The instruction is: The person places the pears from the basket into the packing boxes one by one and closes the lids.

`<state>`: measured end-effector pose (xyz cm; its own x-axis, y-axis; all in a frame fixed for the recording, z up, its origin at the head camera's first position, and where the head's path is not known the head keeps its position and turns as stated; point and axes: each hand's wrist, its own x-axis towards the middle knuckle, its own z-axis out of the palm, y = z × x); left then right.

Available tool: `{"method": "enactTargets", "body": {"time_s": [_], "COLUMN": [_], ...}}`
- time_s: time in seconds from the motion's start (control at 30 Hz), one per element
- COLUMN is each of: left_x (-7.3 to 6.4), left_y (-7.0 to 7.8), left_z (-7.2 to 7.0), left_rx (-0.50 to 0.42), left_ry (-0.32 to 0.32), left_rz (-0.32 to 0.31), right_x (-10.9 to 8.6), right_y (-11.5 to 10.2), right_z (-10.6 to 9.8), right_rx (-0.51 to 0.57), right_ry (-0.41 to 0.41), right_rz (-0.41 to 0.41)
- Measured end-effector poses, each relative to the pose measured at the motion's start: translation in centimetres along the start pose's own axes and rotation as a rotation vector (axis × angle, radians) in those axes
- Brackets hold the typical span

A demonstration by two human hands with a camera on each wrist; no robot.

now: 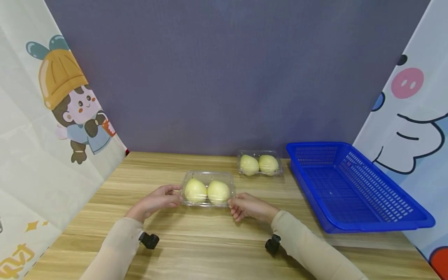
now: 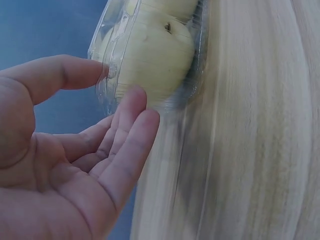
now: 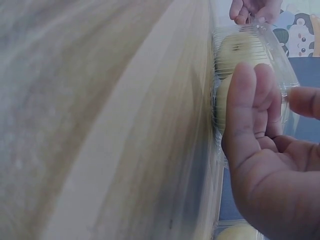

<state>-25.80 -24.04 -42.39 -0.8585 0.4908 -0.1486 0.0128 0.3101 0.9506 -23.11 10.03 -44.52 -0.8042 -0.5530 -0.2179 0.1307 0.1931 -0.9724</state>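
Observation:
A clear plastic fruit box (image 1: 207, 177) holds two pale yellow pears, one of them a pear (image 1: 195, 191) on the left side. My left hand (image 1: 159, 201) pinches the box at its left end. In the left wrist view the thumb (image 2: 80, 72) meets the rim, while the other fingers lie below it, partly bent. At the box's right front corner, my right hand (image 1: 250, 207) pinches the edge between thumb and fingers. The right wrist view shows that thumb (image 3: 305, 102) on the rim, with curled fingers hiding part of the box.
Behind and to the right is a second clear box (image 1: 260, 152) with two more pears, close to the dark backdrop (image 1: 210, 77). A blue plastic basket (image 1: 313, 208) stands at the right of the wooden table (image 1: 199, 245). Printed cloths hang on both sides.

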Motion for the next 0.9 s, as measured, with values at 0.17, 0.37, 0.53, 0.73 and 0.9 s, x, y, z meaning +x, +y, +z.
{"method": "enactTargets", "body": {"time_s": [0.17, 0.37, 0.53, 0.73, 0.9], "left_x": [-0.1, -0.1, -0.2, -0.5, -0.5], "left_y": [0.2, 0.6, 0.9, 1.4, 2.2], "left_z": [0.2, 0.2, 0.2, 0.6, 1.4], "left_rx": [0.086, 0.174, 0.208, 0.311, 0.448], "left_ry": [0.044, 0.079, 0.089, 0.129, 0.182], "left_rz": [0.024, 0.082, 0.099, 0.207, 0.265], "right_x": [0.0, -0.1, -0.2, -0.1, 0.0], "right_y": [0.0, 0.0, -0.1, 0.0, 0.1], "right_z": [0.0, -0.1, 0.0, 0.0, 0.0], "right_rx": [-0.002, -0.001, -0.001, 0.000, 0.006], "right_ry": [-0.002, 0.001, 0.001, 0.005, 0.003], "right_rz": [-0.005, -0.003, -0.002, 0.003, 0.007]}}
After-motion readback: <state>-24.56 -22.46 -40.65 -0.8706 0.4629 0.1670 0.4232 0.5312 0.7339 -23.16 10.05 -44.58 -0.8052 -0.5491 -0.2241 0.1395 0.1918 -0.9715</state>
